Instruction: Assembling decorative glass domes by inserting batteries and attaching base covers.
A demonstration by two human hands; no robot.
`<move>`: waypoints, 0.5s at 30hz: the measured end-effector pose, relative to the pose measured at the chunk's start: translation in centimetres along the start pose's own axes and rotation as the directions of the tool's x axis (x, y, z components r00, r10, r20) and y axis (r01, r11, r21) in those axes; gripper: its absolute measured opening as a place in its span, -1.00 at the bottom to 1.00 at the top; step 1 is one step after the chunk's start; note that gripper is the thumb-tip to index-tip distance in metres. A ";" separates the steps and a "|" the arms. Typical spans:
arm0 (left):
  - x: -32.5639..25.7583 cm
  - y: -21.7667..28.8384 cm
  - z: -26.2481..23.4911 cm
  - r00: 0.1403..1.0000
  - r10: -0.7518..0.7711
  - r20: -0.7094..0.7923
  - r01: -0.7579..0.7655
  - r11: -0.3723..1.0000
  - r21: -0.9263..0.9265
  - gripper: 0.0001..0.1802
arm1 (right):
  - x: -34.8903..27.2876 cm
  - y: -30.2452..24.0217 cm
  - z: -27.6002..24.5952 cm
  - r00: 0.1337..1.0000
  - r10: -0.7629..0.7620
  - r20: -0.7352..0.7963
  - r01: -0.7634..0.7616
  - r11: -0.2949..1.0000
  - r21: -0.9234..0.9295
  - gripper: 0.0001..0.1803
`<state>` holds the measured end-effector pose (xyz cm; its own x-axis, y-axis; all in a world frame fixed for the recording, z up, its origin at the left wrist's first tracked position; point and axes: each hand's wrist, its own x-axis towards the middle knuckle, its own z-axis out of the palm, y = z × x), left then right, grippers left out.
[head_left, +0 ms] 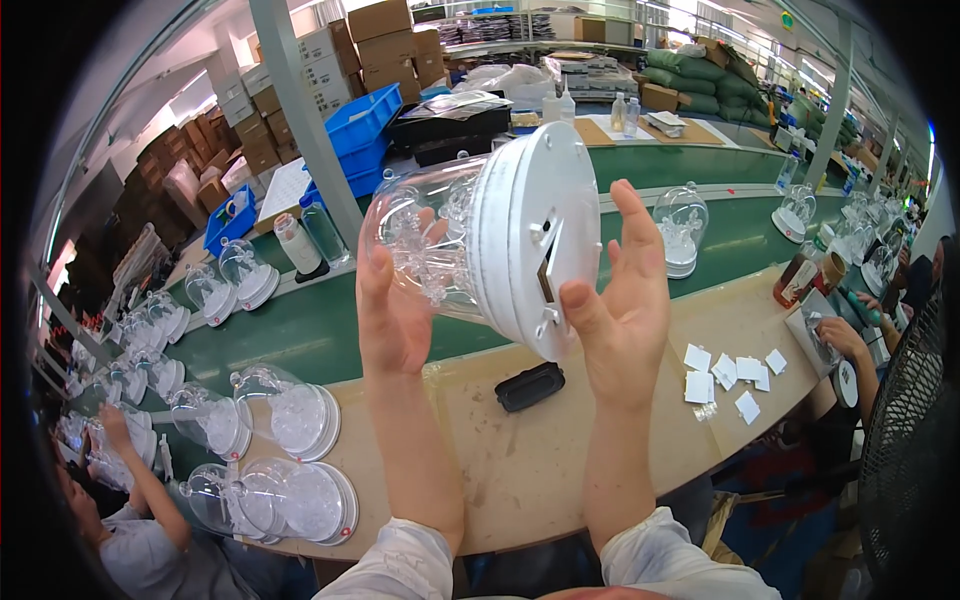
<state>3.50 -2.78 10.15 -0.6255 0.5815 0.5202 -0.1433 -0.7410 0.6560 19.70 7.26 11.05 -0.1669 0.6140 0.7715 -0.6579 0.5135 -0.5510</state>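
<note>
Both hands lift clear dome (pixel 425 235): left hand (pixel 392 318) fingers cup glass, right hand (pixel 622 315) fingers spread against white base (pixel 525 230).

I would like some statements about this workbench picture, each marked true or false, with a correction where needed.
1. Both hands hold one clear dome with a white round base, lifted above the bench. True: left hand, right hand, dome, base.
2. The dome stands upright. False: it lies sideways, base toward the right hand.
3. A small black part lies on the bench under the hands. True.
4. The white square pieces lie left of the hands. False: they lie to the right.
5. The conveyor belt is red. False: it is green.
</note>
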 end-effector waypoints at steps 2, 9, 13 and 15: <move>0.1 -0.2 -0.1 1.000 -0.021 -0.002 0.021 1.000 -0.004 -0.06 | -0.1 -0.4 0.2 0.990 0.141 0.028 -0.144 0.984 0.105 0.00; 0.2 -0.6 0.4 0.999 -0.004 -0.047 0.007 0.999 0.054 -0.07 | 0.2 1.3 -0.6 0.974 0.207 0.087 -0.219 0.963 0.159 -0.02; 0.0 -0.1 0.6 0.999 0.004 -0.053 0.001 0.996 0.085 -0.06 | 0.1 1.5 -0.4 0.976 0.172 0.133 -0.194 0.965 0.177 -0.05; 0.1 0.2 0.4 0.998 0.017 -0.059 -0.011 0.995 0.098 -0.06 | 0.0 1.4 -0.1 0.974 0.172 0.146 -0.198 0.962 0.189 -0.06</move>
<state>3.71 -2.80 10.54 -0.6720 0.5482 0.4979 -0.0608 -0.7109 0.7006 18.86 8.02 10.20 -0.3828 0.5987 0.7036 -0.7383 0.2595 -0.6225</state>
